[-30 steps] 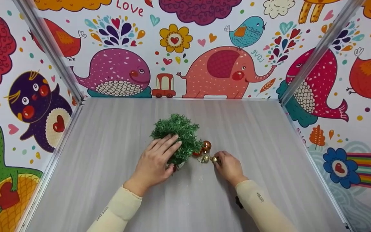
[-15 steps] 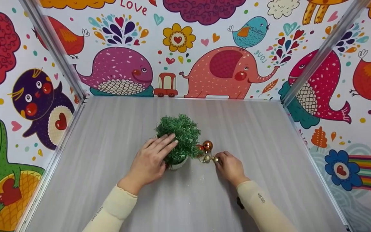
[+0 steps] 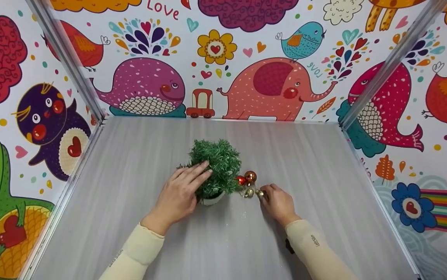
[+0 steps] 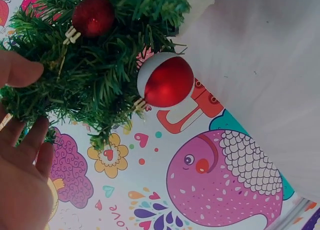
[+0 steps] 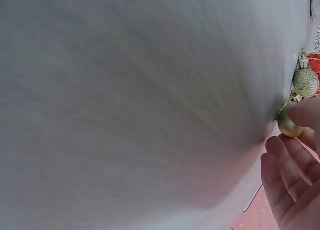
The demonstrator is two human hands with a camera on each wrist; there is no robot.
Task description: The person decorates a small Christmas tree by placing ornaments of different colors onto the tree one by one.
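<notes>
A small artificial Christmas tree (image 3: 219,163) in a pale pot (image 3: 213,200) stands upright on the table. My left hand (image 3: 177,196) holds its left side, with foliage between thumb and fingers in the left wrist view. A dark red glittery bauble (image 4: 94,16) and a red-and-white bauble (image 4: 169,85) hang among its branches there. To the right of the tree, my right hand (image 3: 278,203) pinches a shiny gold bauble (image 5: 290,126) close over the table. Beside it lies a glittery gold bauble (image 5: 306,83). Behind these are a copper bauble (image 3: 250,177) and a red bauble (image 3: 241,180).
The grey wood-grain table (image 3: 309,155) is enclosed at the back and sides by panels printed with cartoon animals (image 3: 266,87). Metal posts (image 3: 72,62) stand at its far corners. Bits of glitter lie on the table in front of the baubles.
The tree has tipped from leaning toward me to upright, showing its pot. My left hand has shifted slightly left with it. The right hand keeps its pinch on the gold bauble, nearly still.
</notes>
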